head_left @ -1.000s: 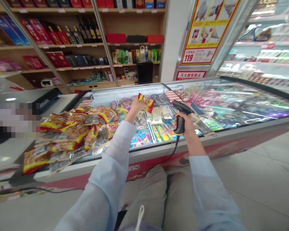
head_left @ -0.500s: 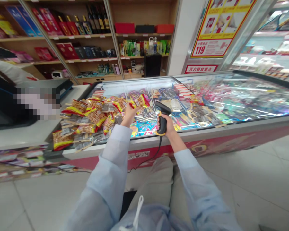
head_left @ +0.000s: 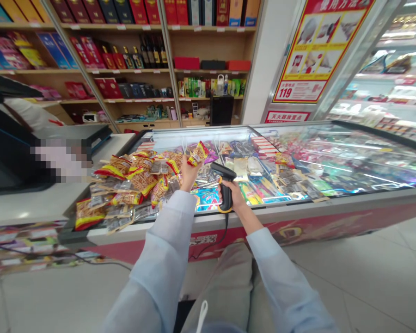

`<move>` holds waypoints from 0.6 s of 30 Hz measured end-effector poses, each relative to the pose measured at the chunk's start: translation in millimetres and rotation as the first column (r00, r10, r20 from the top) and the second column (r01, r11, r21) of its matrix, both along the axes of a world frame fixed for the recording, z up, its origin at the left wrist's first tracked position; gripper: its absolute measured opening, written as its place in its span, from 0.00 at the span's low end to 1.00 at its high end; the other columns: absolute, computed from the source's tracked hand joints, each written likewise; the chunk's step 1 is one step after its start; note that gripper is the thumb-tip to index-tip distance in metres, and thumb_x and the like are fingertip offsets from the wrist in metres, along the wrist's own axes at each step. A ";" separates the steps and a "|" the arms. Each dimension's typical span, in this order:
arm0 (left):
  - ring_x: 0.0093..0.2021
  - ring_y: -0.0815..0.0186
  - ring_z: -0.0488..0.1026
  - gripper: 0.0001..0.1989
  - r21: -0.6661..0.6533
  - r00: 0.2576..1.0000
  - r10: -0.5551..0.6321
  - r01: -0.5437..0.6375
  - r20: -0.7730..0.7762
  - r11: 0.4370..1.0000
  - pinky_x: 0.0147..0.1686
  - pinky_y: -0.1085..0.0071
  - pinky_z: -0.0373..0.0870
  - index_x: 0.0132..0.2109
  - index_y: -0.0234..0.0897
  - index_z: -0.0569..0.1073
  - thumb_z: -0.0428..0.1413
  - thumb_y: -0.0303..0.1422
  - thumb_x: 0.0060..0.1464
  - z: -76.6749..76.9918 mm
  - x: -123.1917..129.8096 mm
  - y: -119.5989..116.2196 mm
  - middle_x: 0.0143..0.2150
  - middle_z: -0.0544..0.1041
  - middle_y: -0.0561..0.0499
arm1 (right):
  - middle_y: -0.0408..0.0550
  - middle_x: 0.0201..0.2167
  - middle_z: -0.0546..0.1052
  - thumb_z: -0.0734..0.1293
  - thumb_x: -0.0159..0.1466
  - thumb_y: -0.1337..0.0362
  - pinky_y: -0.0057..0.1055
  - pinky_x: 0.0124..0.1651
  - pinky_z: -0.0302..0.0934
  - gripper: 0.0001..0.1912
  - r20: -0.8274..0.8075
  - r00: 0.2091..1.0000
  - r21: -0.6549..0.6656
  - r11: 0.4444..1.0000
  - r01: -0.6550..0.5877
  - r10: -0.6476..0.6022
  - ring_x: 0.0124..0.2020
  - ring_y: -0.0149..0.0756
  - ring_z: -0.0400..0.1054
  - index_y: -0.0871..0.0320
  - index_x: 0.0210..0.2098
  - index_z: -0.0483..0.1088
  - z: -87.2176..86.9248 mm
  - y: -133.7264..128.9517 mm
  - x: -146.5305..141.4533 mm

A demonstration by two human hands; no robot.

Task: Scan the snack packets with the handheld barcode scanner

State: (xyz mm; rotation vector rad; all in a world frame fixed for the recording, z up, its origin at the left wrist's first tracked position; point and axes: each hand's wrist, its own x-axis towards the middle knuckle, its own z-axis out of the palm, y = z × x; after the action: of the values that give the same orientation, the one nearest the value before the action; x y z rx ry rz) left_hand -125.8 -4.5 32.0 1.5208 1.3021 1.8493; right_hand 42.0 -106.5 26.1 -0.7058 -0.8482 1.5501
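My left hand (head_left: 189, 172) pinches a small red and yellow snack bag (head_left: 198, 154). My right hand (head_left: 233, 194) is wrapped around a black and yellow scanner (head_left: 225, 187), its head near the bag, at about four o'clock from it. A big pile of snack packs (head_left: 137, 175) lies on the freezer (head_left: 280, 209) at nine o'clock from my left hand. At two o'clock from my right hand, I see another red and yellow bag (head_left: 284, 159)
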 end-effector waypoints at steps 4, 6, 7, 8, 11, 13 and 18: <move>0.31 0.67 0.71 0.21 -0.014 0.997 0.058 -0.059 -0.056 0.998 0.32 0.70 0.67 0.36 0.40 0.62 0.66 0.35 0.38 3.4 1.2 -4.0 0.30 0.71 0.57 | 0.41 0.18 0.72 0.70 0.52 0.59 0.24 0.13 0.59 0.11 0.027 1.000 -0.009 1.000 0.001 -0.001 0.13 0.28 0.64 0.60 0.28 0.69 -2.7 -3.8 0.1; 0.30 0.67 0.71 0.20 -0.001 0.993 0.097 -0.098 -0.062 0.995 0.32 0.70 0.66 0.37 0.39 0.63 0.65 0.35 0.39 4.4 2.1 -5.4 0.30 0.72 0.57 | 0.41 0.18 0.72 0.70 0.52 0.59 0.24 0.13 0.59 0.10 0.030 1.000 -0.006 1.000 -0.004 0.004 0.13 0.28 0.64 0.60 0.27 0.68 -3.0 -5.6 1.0; 0.30 0.67 0.70 0.20 0.009 0.992 0.113 -0.113 -0.060 0.994 0.32 0.70 0.66 0.37 0.39 0.64 0.65 0.36 0.40 4.6 2.5 -5.9 0.30 0.72 0.57 | 0.41 0.18 0.72 0.69 0.52 0.60 0.24 0.13 0.58 0.10 0.031 0.999 -0.003 1.000 -0.007 0.008 0.13 0.28 0.64 0.60 0.26 0.68 -2.9 -6.2 1.4; 0.30 0.67 0.70 0.20 0.019 0.991 0.124 -0.123 -0.057 0.992 0.32 0.71 0.66 0.38 0.39 0.64 0.65 0.36 0.41 4.8 2.8 -6.3 0.30 0.72 0.57 | 0.41 0.18 0.72 0.69 0.53 0.60 0.24 0.13 0.58 0.10 0.032 0.999 0.000 1.000 -0.011 0.011 0.13 0.28 0.63 0.60 0.25 0.68 -2.9 -6.7 1.7; 0.29 0.68 0.69 0.19 0.045 0.990 0.134 -0.132 -0.044 0.990 0.32 0.71 0.66 0.39 0.38 0.65 0.64 0.39 0.43 5.3 3.5 -7.5 0.29 0.71 0.57 | 0.41 0.17 0.72 0.69 0.52 0.60 0.24 0.12 0.58 0.10 0.032 0.999 -0.003 1.000 -0.021 0.021 0.12 0.28 0.63 0.60 0.24 0.68 -2.5 -7.4 2.0; 0.29 0.68 0.68 0.18 0.064 0.990 0.136 -0.132 -0.049 0.989 0.32 0.71 0.66 0.38 0.38 0.65 0.63 0.39 0.44 6.0 3.7 -8.7 0.29 0.71 0.56 | 0.41 0.17 0.72 0.69 0.52 0.60 0.24 0.12 0.58 0.10 0.024 0.999 -0.016 1.000 -0.024 0.024 0.12 0.28 0.63 0.60 0.25 0.68 -1.8 -7.5 2.0; 0.31 0.67 0.68 0.17 0.100 0.988 0.139 -0.132 -0.067 0.986 0.33 0.70 0.66 0.37 0.38 0.65 0.63 0.40 0.44 7.6 4.1 -11.8 0.30 0.70 0.55 | 0.40 0.17 0.71 0.69 0.51 0.60 0.24 0.12 0.57 0.10 -0.006 1.000 -0.035 0.999 -0.030 0.030 0.12 0.28 0.63 0.59 0.28 0.69 0.2 -7.5 2.1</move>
State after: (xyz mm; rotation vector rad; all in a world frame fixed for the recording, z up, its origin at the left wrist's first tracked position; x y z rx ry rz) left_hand -121.8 -16.4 39.6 1.5992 1.4006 1.9819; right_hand 44.2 -114.0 26.3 -0.7163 -0.8327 1.5962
